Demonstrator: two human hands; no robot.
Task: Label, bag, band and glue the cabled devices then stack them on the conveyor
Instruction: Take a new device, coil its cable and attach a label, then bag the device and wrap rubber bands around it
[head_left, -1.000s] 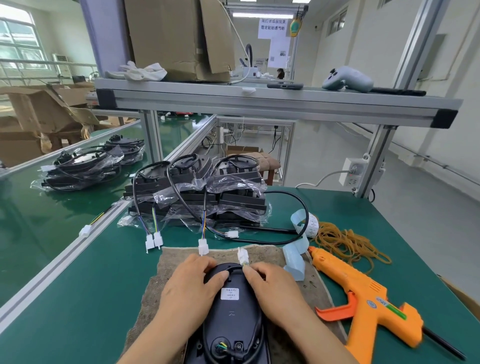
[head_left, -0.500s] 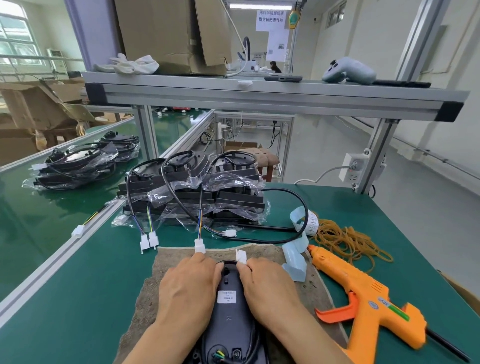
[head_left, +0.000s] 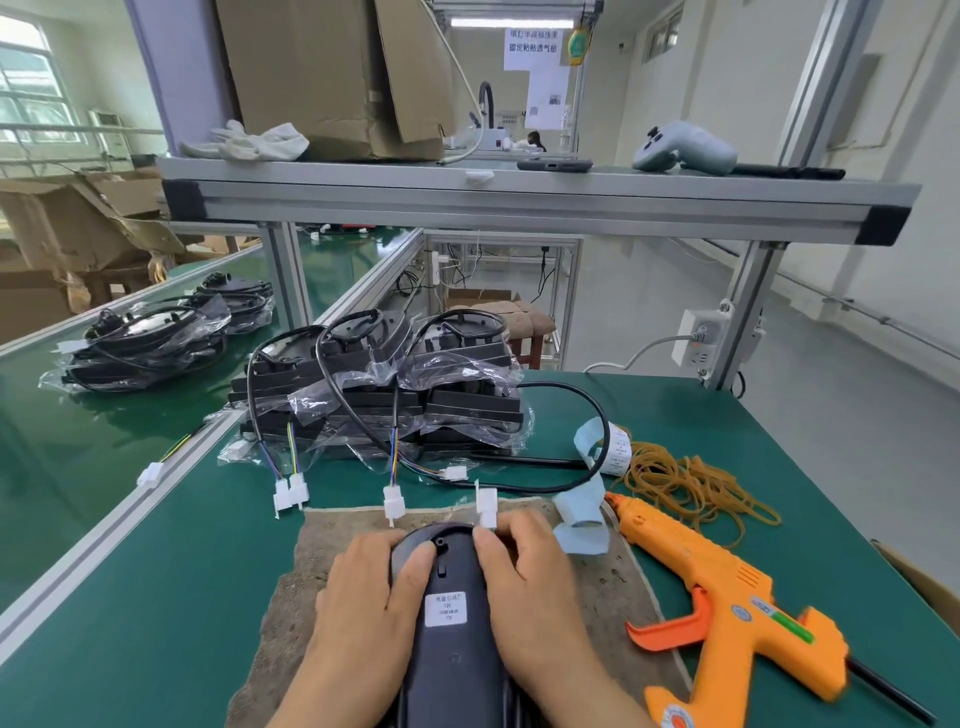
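As I look down from the head camera, the green surface (head_left: 156, 597) fills the foreground, and the conveyor (head_left: 52, 441) runs along its left. A brown mat (head_left: 322, 561) lies nearest me, with a stack of bagged devices (head_left: 415, 405) beyond it. The black device (head_left: 447, 670) lies on the mat, and an orange glue gun (head_left: 727, 597) lies to its right. My left hand (head_left: 363, 597) and right hand (head_left: 530, 582) clasp the device's two sides, thumbs on top. Rubber bands (head_left: 691, 483) lie behind the gun. A white label (head_left: 445, 609) faces up between my thumbs.
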